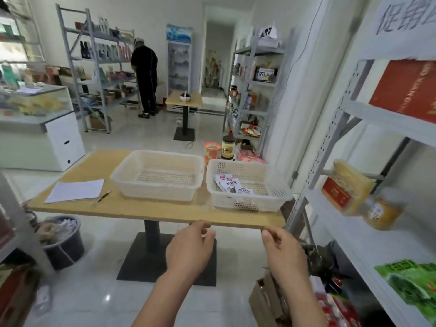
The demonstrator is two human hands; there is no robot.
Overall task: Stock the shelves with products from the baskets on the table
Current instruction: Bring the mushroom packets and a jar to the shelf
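Two white plastic baskets stand on a wooden table. The left basket holds nothing that I can see. The right basket holds a few white snack packets. My left hand and my right hand hang side by side just below the table's near edge, fingers loosely curled, holding nothing. The white shelf unit on my right carries a noodle pack, a yellow jar, a red box and a green packet.
A paper sheet and a pen lie on the table's left. A dark bin stands on the floor at left, a cardboard box at right. A person in black stands by the far shelves.
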